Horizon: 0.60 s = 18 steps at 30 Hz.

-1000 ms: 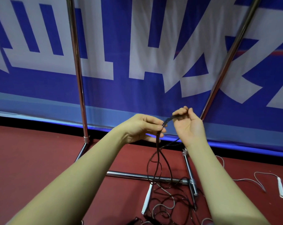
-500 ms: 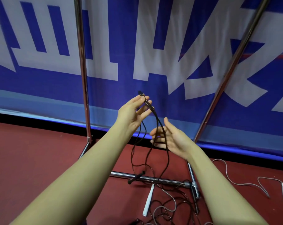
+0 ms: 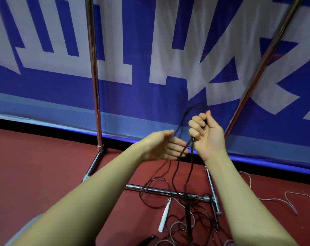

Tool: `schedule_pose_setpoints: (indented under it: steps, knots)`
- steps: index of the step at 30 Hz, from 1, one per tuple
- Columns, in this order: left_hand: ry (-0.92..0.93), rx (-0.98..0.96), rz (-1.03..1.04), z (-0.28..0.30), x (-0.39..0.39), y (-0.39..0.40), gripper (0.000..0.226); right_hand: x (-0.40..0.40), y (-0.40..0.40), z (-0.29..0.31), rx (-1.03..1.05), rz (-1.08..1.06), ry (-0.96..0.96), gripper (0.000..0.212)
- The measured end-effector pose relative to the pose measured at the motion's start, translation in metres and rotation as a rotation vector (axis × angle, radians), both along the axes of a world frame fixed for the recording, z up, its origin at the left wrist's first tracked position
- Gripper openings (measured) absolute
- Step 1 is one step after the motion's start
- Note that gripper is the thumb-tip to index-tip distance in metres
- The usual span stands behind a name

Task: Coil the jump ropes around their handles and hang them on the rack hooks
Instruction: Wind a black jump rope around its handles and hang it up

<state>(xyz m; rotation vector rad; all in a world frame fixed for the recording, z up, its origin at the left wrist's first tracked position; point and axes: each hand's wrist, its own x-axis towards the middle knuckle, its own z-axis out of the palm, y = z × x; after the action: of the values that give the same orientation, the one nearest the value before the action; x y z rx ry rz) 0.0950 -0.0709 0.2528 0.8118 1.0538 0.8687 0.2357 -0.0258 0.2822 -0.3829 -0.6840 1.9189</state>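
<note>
I saw the chrome rack (image 3: 95, 96) standing on the red floor (image 3: 35, 166). My right hand (image 3: 206, 137) had its grip curled round the black jump rope (image 3: 185, 153), strands trailing down to the floor; my left hand (image 3: 164, 148) lay flat-fingered beside them.

Thin black jump rope (image 3: 189, 167): strands bunched at centre right of frame, looping above and trailing down to a loose tangle on the red floor, lower centre. Its slim black handle (image 3: 187, 210) hangs upright there. Chrome tube rack (image 3: 95, 96): two uprights, base bar across lower centre. White-handled grey rope (image 3: 164, 216) lies beneath.
</note>
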Motion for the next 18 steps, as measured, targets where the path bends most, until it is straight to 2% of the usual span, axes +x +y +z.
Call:
schedule_pose_setpoints:
  steps: [2, 5, 9, 13, 15, 18]
  knots:
    - [0.004, 0.009, -0.156, 0.0, 0.001, -0.003, 0.051, 0.001, 0.003, 0.0, -0.044, -0.069, 0.087, 0.034]
    - [0.022, 0.072, -0.252, 0.005, 0.002, -0.007, 0.038, 0.006, 0.009, -0.003, -0.088, -0.148, 0.138, 0.035]
    - [0.165, 0.244, -0.175, 0.007, 0.007, -0.011, 0.013, 0.009, 0.015, -0.009, -0.133, -0.186, 0.127, 0.036]
    - [0.158, 0.292, -0.045, 0.012, 0.007, -0.011, 0.008, 0.009, 0.017, -0.013, -0.141, -0.177, 0.104, 0.035]
    - [0.034, 0.296, 0.068, 0.019, 0.005, -0.009, 0.009, 0.012, 0.018, -0.015, -0.114, -0.088, -0.027, 0.036]
    - [-0.194, 0.331, 0.269, 0.031, -0.001, -0.004, 0.011, 0.012, 0.015, -0.024, 0.025, 0.159, -0.455, 0.048]
